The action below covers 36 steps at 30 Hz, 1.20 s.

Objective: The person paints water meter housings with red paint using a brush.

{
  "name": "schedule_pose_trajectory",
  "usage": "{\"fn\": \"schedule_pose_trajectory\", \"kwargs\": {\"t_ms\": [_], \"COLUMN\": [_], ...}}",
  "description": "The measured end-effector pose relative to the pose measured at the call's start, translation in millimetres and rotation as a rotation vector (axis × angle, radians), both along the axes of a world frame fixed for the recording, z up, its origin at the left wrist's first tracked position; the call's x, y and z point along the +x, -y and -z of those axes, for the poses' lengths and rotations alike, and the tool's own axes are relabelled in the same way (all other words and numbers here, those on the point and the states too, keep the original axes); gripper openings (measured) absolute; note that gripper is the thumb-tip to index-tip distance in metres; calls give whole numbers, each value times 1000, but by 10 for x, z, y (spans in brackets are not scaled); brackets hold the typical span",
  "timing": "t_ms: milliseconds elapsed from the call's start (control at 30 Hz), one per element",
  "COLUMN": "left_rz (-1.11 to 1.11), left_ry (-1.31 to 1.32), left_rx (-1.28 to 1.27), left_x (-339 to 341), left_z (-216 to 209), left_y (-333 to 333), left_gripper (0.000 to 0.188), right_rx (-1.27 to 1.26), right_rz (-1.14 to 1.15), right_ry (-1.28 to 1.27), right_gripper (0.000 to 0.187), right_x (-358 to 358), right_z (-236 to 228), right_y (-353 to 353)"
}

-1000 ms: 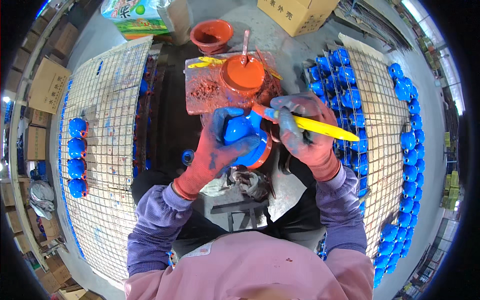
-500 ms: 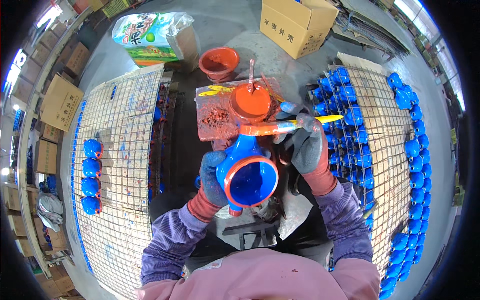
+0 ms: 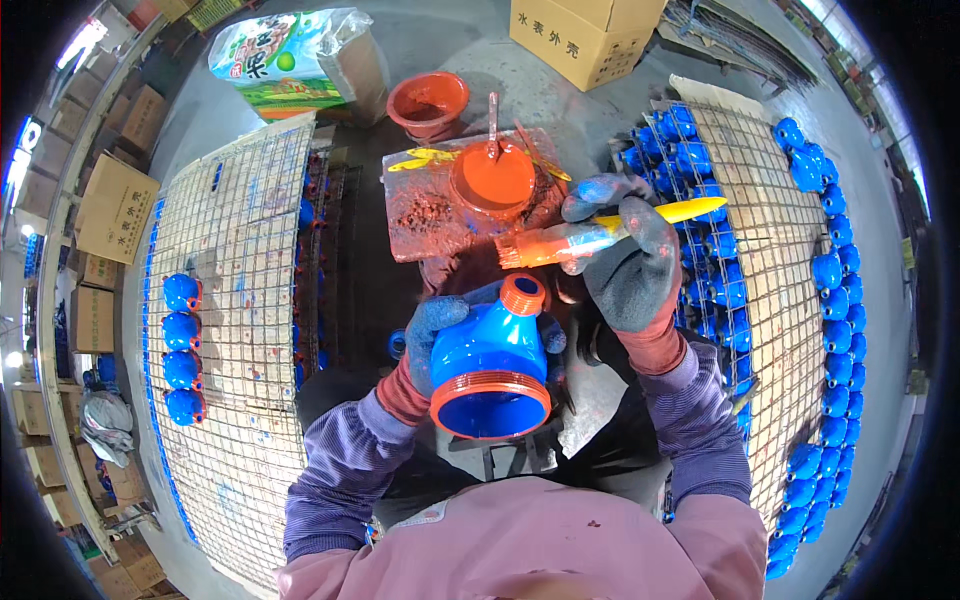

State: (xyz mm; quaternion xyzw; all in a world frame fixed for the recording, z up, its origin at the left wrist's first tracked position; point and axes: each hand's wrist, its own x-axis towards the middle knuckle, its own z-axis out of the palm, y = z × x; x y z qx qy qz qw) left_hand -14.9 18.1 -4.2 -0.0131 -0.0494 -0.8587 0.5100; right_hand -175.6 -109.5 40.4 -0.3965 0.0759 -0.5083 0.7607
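Okay, left hand (image 3: 437,335): gloved, fingers clamped on a blue casing (image 3: 490,345), gripping its left side, with dark fingertips showing round the right side. Casing is in front of the person's chest, just below the paint bowl (image 3: 492,178) in view. Wide mouth faces the person, its threaded rim coated orange-red; the small round spout at the far end has an orange-red face too.

Right hand (image 3: 628,255): gloved, thumb and fingers pinched together on a brush (image 3: 560,243). Yellow handle points off to the right, bristles to the left, loaded with orange-red. Bristles sit apart from the casing, just beyond its spout.

Paint bowl stands on a smeared board (image 3: 410,235), full of orange-red paint, a stick (image 3: 493,120) standing in it. Yellow-handled tools (image 3: 423,157) lie on the board left of the bowl. Red tub (image 3: 428,105) just past the board's far edge.

Left side: mesh rack (image 3: 240,300) with four blue casings (image 3: 182,370) lined up near its outer edge. Right side: second mesh rack (image 3: 760,270), more blue casings (image 3: 835,345) in rows along its outer edge. Cardboard box (image 3: 580,40) and wrapped pack (image 3: 295,65) on the floor beyond.
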Motion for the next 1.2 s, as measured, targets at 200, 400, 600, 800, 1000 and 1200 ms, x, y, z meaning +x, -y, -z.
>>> {"fn": "schedule_pose_trajectory", "kwargs": {"t_ms": [200, 400, 600, 800, 1000, 1200], "left_rz": [-64, -182, -295, -362, -544, -835], "left_ry": [194, -181, 28, 13, 267, 564], "left_rx": [-16, 31, 67, 227, 326, 66], "left_x": [55, 132, 275, 252, 294, 447], "left_z": [77, 131, 231, 339, 326, 347], "left_y": [54, 123, 211, 187, 180, 172], "left_gripper": [78, 86, 73, 80, 66, 47], "right_rx": [-167, -41, -382, -429, -478, -454], "right_rz": [144, 177, 202, 69, 197, 162], "right_ry": [-190, -144, -263, -202, -264, -256], "right_gripper": [23, 25, 28, 24, 20, 16], "right_x": [-47, -176, -168, -81, -37, -30], "right_z": [-120, -10, -80, -86, -43, -4], "right_y": [-34, 189, 161, 8, -40, -112]}}
